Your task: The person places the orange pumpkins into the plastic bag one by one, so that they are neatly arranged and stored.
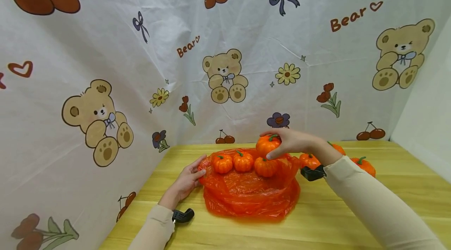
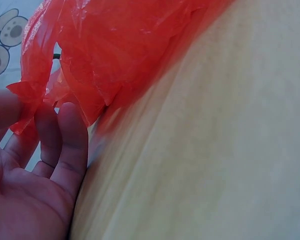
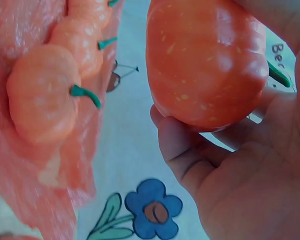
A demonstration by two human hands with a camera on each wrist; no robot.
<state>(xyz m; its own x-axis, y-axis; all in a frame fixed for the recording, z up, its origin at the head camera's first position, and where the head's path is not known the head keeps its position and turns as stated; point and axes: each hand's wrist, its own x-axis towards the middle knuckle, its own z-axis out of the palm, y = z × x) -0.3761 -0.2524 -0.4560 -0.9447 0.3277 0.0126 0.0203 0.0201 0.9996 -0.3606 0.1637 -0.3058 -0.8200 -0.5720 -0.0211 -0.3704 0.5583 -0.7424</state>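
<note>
The right grip (image 1: 288,141), as we see it from the head and the right wrist, is closed about a carried pumpkin (image 1: 266,146), thumb on one side and fingers on the other, the fruit raised above the far right part of a red plastic bag (image 1: 248,203). The right wrist view shows us this pumpkin apart from its neighbours, its green stem turned toward the palm. The left grip (image 1: 187,181) pinches the bag's left edge between thumb and fingers. Within the open mouth we count three bagged pumpkins (image 1: 243,161) in a row toward the rear. To the bag's right, loose pumpkins (image 1: 309,161) rest on the tabletop (image 1: 317,222), partly hidden from us by the right forearm (image 1: 327,152). Behind all hangs a printed cloth (image 1: 253,27) with bears and cherries. We judge the step in hand to be loading, with one pumpkin poised over the bag and not yet released. The next move, in our reading, calls for lowering it into the free space in front of the row, then parting the right fingers while the left side of the mouth is held wide.
</note>
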